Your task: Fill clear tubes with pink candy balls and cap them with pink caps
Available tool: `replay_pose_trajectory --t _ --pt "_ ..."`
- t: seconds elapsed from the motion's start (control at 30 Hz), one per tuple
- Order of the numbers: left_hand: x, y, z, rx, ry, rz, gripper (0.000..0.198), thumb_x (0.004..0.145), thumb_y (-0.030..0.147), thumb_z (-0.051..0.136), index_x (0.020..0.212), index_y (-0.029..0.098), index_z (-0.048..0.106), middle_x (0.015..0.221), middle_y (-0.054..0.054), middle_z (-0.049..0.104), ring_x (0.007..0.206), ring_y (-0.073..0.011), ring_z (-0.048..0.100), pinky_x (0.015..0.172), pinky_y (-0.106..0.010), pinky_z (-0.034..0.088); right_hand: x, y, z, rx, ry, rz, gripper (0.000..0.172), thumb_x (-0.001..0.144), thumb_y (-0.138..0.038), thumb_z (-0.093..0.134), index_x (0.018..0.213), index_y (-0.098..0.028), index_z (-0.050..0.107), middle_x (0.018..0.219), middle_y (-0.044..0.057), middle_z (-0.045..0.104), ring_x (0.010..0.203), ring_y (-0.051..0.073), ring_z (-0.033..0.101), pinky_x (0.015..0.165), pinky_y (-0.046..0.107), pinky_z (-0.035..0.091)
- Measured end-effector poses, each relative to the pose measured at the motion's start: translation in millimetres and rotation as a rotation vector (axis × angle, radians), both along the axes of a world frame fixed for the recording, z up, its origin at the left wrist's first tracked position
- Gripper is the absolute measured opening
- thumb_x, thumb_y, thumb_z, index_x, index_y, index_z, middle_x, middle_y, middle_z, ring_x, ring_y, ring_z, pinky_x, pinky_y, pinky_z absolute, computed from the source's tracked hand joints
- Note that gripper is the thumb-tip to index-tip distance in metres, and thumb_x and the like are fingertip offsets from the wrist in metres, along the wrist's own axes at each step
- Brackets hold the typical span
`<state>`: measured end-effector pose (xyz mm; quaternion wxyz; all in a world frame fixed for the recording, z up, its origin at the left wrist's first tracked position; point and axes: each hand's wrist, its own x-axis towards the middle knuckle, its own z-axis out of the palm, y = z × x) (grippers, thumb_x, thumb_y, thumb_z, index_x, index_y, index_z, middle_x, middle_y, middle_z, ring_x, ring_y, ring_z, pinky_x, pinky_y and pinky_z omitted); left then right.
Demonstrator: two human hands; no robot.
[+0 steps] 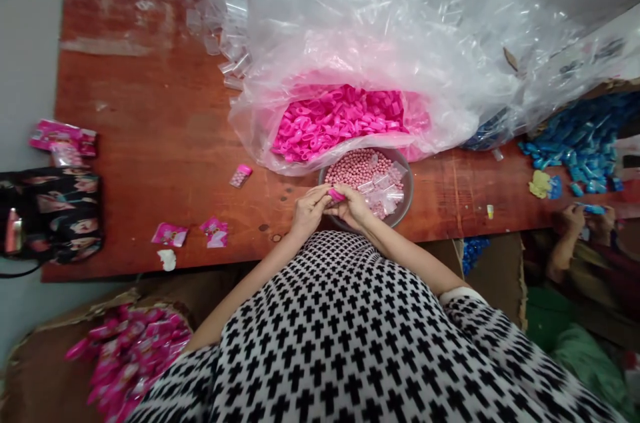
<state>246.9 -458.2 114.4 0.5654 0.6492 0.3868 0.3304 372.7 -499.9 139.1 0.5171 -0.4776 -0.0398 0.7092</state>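
Note:
My left hand [310, 208] and my right hand [353, 206] meet at the near edge of a grey bowl [409, 193]. Both are closed on a small bright pink plastic cap [336, 195], pinched between the fingertips. Whether a clear container sits below the cap is hidden by my fingers. Round pink beads [357, 166] fill the bowl, with several small clear plastic containers [384, 191] lying on top of them. Just beyond the bowl, a clear plastic bag [280, 166] gapes toward me, full of loose pink caps [340, 120].
One pink-capped container of beads [241, 175] lies left on the table [150, 110]. Two pink packets [170, 234] are near its front edge, beside a floral bag [60, 210]. A carton [30, 370] holds pink packets below. At right, a co-worker's hands [575, 218] handle something blue near blue pieces [585, 143].

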Motion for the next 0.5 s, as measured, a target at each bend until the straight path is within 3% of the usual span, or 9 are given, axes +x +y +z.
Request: replay_pose_trajectory --t 0.1,0.23,0.3,0.37,0.43,0.5 --pt "2.4 -0.3 -9.6 -0.133 -0.006 0.024 0.033 0.08 0.042 0.059 0.099 0.018 0.071 0.105 -0.008 0.07 0.099 -0.0234 0.064 0.094 -0.04 0.048 5.5 1.7 -0.3 -0.042 -0.042 0.096 0.031 0.074 -0.05 0.06 0.082 -0.019 0.056 0.065 -0.003 0.061 0.06 0.01 0.055 0.064 0.027 0.052" --pt "9.2 0.5 -4.9 -0.239 -0.088 0.077 0.036 0.077 0.042 0.063 0.102 0.017 0.07 0.106 -0.008 0.07 0.099 -0.0226 0.064 0.092 -0.038 0.049 25.9 6.7 15.1 0.091 -0.289 0.284 0.045 0.076 -0.059 0.056 0.101 -0.022 0.056 0.091 0.001 0.065 0.076 0.013 0.061 0.07 0.03 0.052" --pt "6.7 2.1 -1.5 -0.295 -0.124 0.107 0.039 0.076 0.043 0.064 0.105 0.016 0.069 0.105 -0.008 0.07 0.095 -0.0221 0.066 0.089 -0.037 0.051 43.6 11.4 20.9 0.165 -0.636 0.344 0.048 0.079 -0.058 0.054 0.109 -0.021 0.055 0.105 0.006 0.064 0.088 0.017 0.061 0.078 0.034 0.051" --pt "-5.2 7.5 -3.3 -0.332 -0.124 0.173 0.042 0.076 0.043 0.064 0.108 0.016 0.068 0.102 -0.008 0.071 0.09 -0.0213 0.067 0.084 -0.036 0.053 65.1 19.2 21.1 0.19 -1.145 0.412 0.048 0.081 -0.054 0.054 0.113 -0.017 0.055 0.113 0.011 0.062 0.1 0.021 0.058 0.086 0.038 0.047" --pt "-26.2 19.0 -13.1 -0.31 -0.099 0.302 0.043 0.076 0.044 0.065 0.108 0.015 0.067 0.102 -0.007 0.071 0.091 -0.0204 0.066 0.083 -0.033 0.053 86.3 29.9 15.9 0.135 -1.632 0.554 0.046 0.085 -0.049 0.052 0.114 -0.014 0.057 0.116 0.017 0.06 0.106 0.027 0.055 0.09 0.043 0.044" --pt "-51.3 36.5 -29.7 -0.258 -0.08 0.422 0.043 0.077 0.045 0.064 0.107 0.015 0.067 0.1 -0.006 0.071 0.093 -0.0188 0.065 0.084 -0.03 0.051 103.0 41.5 8.0 0.03 -1.931 0.768 0.041 0.089 -0.041 0.047 0.112 -0.009 0.059 0.114 0.023 0.06 0.107 0.031 0.055 0.087 0.046 0.044"
